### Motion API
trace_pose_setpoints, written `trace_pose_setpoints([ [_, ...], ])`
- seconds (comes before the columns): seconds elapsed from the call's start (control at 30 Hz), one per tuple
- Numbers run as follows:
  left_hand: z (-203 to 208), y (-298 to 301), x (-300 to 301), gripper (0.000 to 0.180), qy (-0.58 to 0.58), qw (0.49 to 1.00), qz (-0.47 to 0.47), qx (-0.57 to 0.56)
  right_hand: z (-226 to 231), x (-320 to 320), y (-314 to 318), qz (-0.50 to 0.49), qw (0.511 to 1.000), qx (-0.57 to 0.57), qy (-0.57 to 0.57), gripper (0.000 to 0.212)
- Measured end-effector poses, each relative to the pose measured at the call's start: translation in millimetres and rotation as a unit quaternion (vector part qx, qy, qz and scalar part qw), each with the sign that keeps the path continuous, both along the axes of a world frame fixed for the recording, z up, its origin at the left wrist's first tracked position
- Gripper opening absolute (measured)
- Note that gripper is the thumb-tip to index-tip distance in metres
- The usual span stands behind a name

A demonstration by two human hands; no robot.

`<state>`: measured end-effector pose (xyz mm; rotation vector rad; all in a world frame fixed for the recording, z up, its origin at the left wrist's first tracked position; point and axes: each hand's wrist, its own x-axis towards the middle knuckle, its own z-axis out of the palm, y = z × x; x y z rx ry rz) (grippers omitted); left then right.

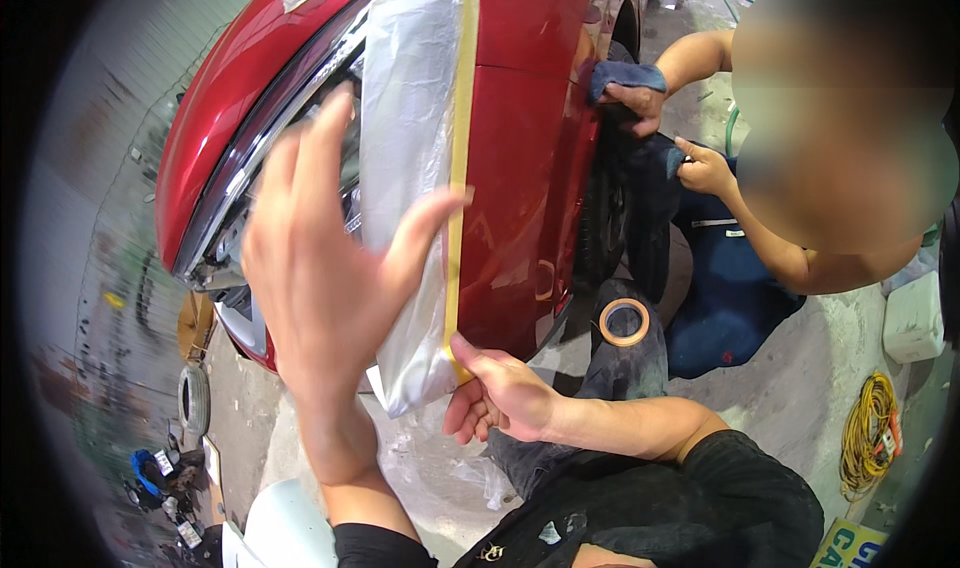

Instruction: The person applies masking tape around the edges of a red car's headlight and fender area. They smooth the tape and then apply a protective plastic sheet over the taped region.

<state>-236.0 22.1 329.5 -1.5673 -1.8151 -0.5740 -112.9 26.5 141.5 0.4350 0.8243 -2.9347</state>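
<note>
A strip of yellow masking tape runs down the edge of the red car's fender, holding a sheet of translucent masking film that hangs over the front corner. My left hand is raised before the headlight, open and slightly blurred, fingers spread and thumb tip by the tape. At the strip's bottom end, my right hand pinches the tape, thumb on top and fingers curled beneath. The film's lower corner hangs loose beside it. An orange-rimmed roll of tape rests on my knee.
A co-worker on the right wipes the red panel near the wheel with a blue cloth. Beyond are a white jug and a coiled yellow cord. A tyre stands at left; a pale curved panel is near my left arm.
</note>
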Motion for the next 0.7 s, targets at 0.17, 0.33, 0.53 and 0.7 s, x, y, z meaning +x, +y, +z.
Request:
trace_pose_setpoints([
  [0.17, -70, -52, -14, 0.049, -0.388, 0.918, -0.074, -0.014, -5, 0, -5, -0.013, 1.0, -0.008, -0.002, 0.067],
  [0.33, -88, -63, 29, 0.041, -0.203, 0.977, -0.07, 0.007, -16, 1, -3, -0.049, 0.999, -0.023, 0.007, 0.055],
  [0.53, -97, -74, 53, 0.059, -0.148, 0.985, 0.017, -0.088, 11, 3, -6, -0.144, 0.986, -0.079, -0.034, 0.046],
  [0.7, -102, -107, 45, 0.071, -0.192, 0.98, -0.041, 0.018, 2, 6, 4, -0.072, 0.996, -0.035, -0.043, 0.057],
])
